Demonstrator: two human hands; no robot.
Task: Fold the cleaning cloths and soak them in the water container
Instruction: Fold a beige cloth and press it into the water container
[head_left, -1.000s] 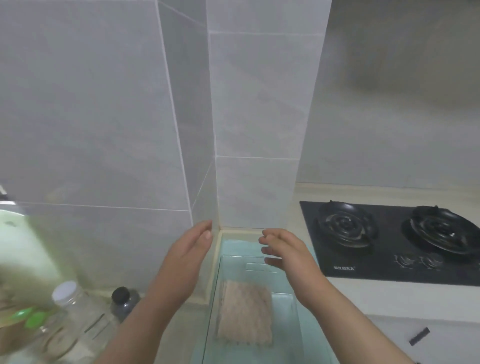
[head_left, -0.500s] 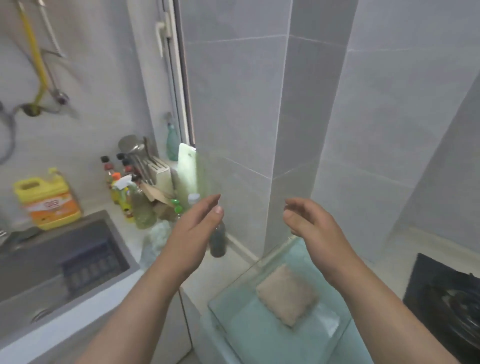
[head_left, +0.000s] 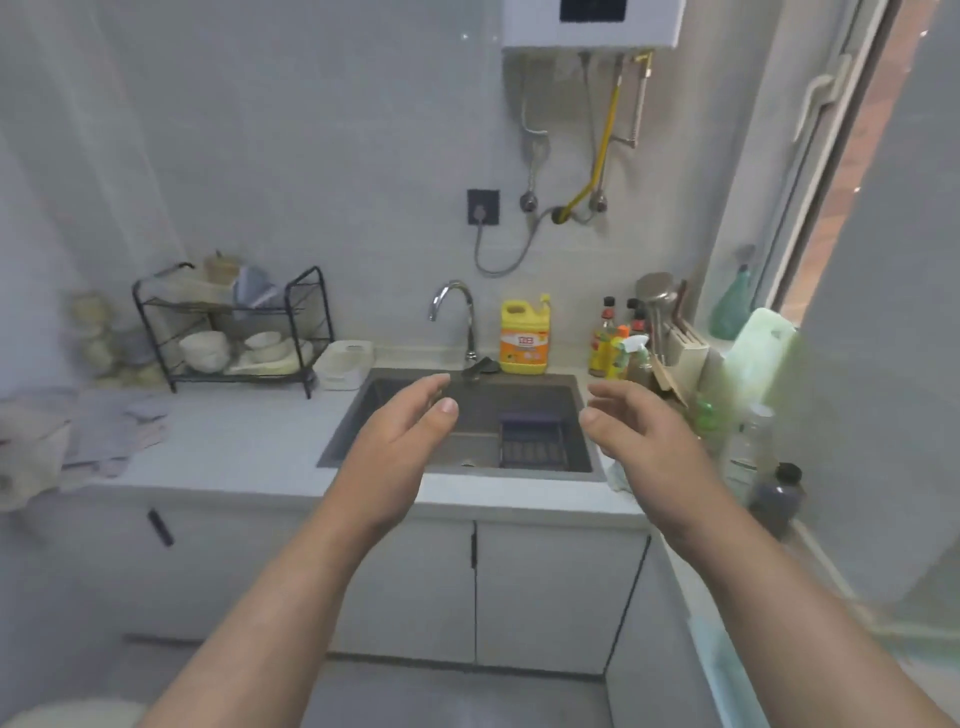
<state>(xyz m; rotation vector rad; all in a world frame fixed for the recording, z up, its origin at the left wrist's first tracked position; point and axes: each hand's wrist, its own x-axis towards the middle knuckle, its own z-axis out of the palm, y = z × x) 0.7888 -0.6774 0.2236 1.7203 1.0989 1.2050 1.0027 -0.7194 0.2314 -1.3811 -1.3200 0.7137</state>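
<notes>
**Desk:** What do you have on the head view?

**Operator:** I see both hands raised in the air in front of the dark grey rectangular sink (head_left: 519, 378). The left hand (head_left: 400, 441) and the right hand (head_left: 641, 439) are apart, palms turned towards each other, with the fingers loosely extended. Neither holds anything.

**Desk:** And the cloths?

**Operator:** I make out a heap of grey cleaning cloths (head_left: 117, 431) on the pale worktop (head_left: 249, 447) at the far left. They lie left of the black wire dish rack (head_left: 234, 332) with its white bowls, well apart from both hands. The heap is blurred, so I cannot tell whether any cloth is folded.

**Desk:** Can you see the water container?

**Operator:** I cannot say. There is a pale translucent strip (head_left: 719, 667) low on the right side, too blurred to tell what it is.

**Desk:** What is around the sink?

**Operator:** A curved chrome tap (head_left: 457, 317) stands behind it. Just to the tap's right is a yellow plastic detergent jug (head_left: 524, 338) with an orange label. Further right I see a cluster of sauce bottles (head_left: 618, 348) and a pale green chopping board (head_left: 758, 353) leaning by the window. White cabinet doors (head_left: 556, 597) sit under the worktop.
</notes>
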